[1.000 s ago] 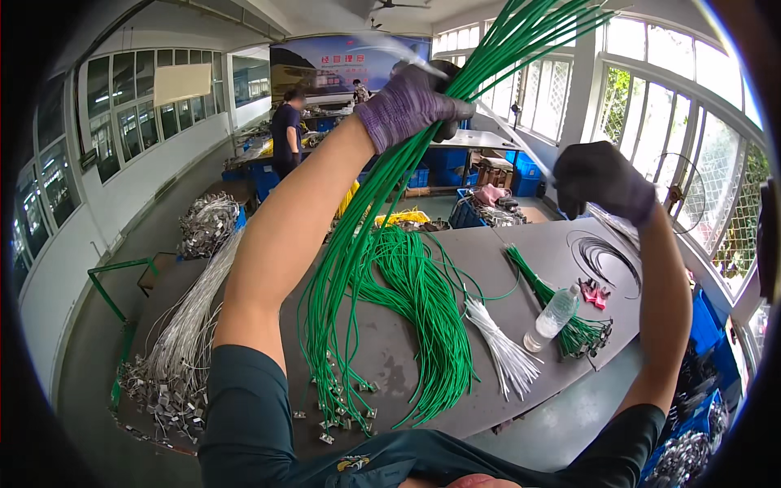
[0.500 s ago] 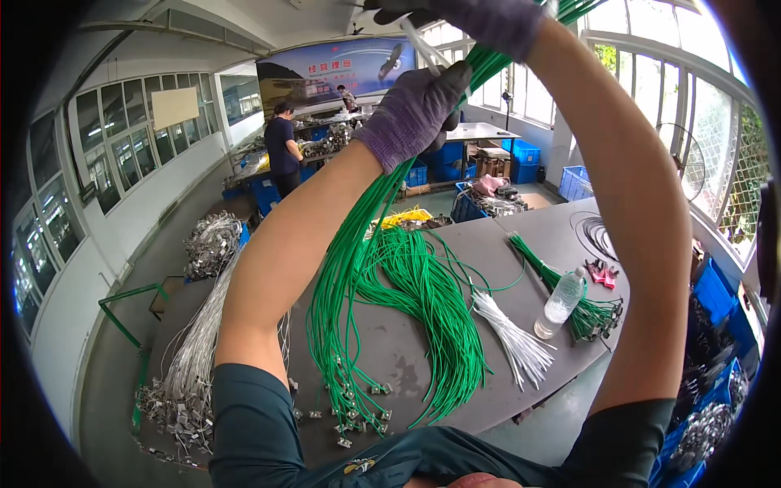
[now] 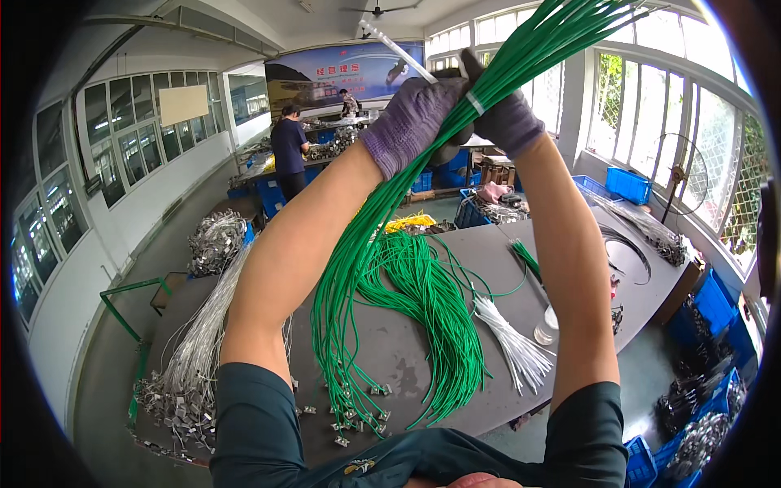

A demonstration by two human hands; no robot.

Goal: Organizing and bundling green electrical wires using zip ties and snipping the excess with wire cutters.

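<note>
In front of me a long bundle of green cables (image 3: 411, 175) is raised, its top fanning out to the upper right and its lower ends, with small metal clips, hanging to the table. My left hand (image 3: 419, 118), in a purple glove with dark fingers, is closed round the bundle. A white cable tie (image 3: 475, 102) circles the cables between my hands. My right hand (image 3: 508, 122), gloved alike, is closed at the bundle beside the tie; its fingers are partly hidden behind the cables. From my left glove a white strip (image 3: 399, 53) juts to the upper left.
Another green cable bundle (image 3: 443, 325) lies on the grey table (image 3: 521, 244), with white cable ties (image 3: 512, 346) and a bottle (image 3: 547, 327) to its right. Pale cables with metal ends (image 3: 191, 374) lie at the left. Blue crates (image 3: 716, 297) stand at right; a person (image 3: 289, 154) works farther back.
My right hand has come down from the upper edge to the bundle beside my left hand. The white tie round the cables now shows, and the bundle's top fans out to the upper right.
</note>
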